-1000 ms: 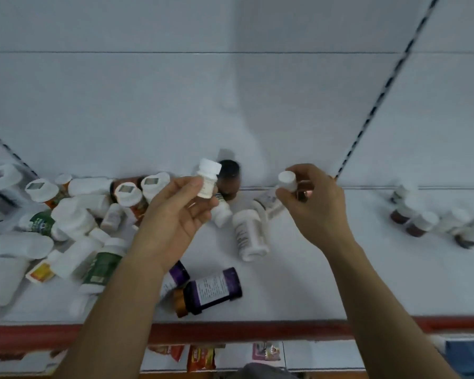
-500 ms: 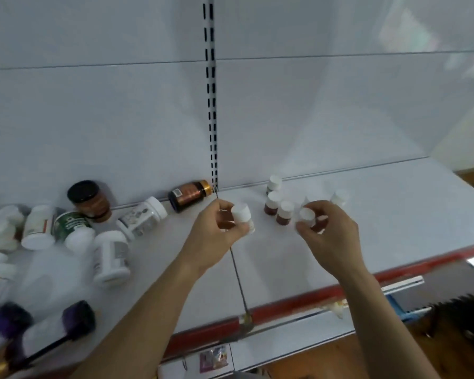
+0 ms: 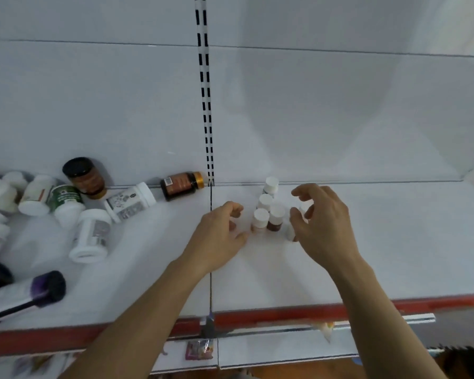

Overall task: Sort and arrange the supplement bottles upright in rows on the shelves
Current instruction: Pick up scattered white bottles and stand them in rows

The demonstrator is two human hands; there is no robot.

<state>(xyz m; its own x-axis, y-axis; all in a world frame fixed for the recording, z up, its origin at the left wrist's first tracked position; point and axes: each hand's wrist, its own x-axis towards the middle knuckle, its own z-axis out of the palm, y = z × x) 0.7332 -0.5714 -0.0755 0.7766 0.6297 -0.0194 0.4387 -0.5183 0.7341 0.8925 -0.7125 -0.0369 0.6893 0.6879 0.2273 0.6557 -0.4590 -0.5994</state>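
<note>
Head view: no longer pinching a small bottle in either hand. Left hand (image 3: pixel 219 236) loosely curled and empty, right hand (image 3: pixel 323 228) spread and empty, flanking the upright white-capped bottles (image 3: pixel 268 212) on the shelf (image 3: pixel 394 255). Adds two to the cluster; leaves toppled bottles (image 3: pixel 91 233) at far left.

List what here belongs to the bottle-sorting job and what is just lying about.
Part of the job:
small white-capped bottles, standing upright in a cluster
gold-capped amber bottle, lying down
large white bottle, toppled
shelf
left hand and right hand, either side of the cluster

Just lying about:
packet below the shelf edge
slotted upright on the back wall
</note>
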